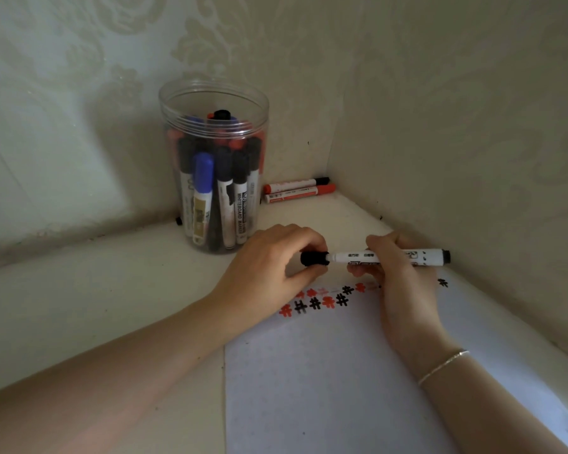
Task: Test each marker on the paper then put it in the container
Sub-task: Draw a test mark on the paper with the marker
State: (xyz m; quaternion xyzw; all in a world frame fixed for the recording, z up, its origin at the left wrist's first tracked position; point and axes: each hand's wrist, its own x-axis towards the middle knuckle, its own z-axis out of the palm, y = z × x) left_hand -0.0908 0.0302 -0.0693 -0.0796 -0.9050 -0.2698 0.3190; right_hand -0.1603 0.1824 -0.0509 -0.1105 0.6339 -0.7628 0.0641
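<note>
While right hand (404, 276) grips the marker (387, 257), left hand (273, 260) pinches its cap (313, 258).

I see a clear, glossy plastic jar (214, 126) with moulded thread ridges below its rim. The marker (387, 257) I hold has a smooth white plastic barrel with printed lettering and a matt black plastic cap (314, 258). The paper (325, 388) looks white and matt, faintly dotted, with red and black ink marks (315, 301). The desk (95, 290) is a pale, matt surface. The wallpaper (440, 93) is embossed, with a slight sheen. A thin bracelet (443, 367) looks like shiny metal.
</note>
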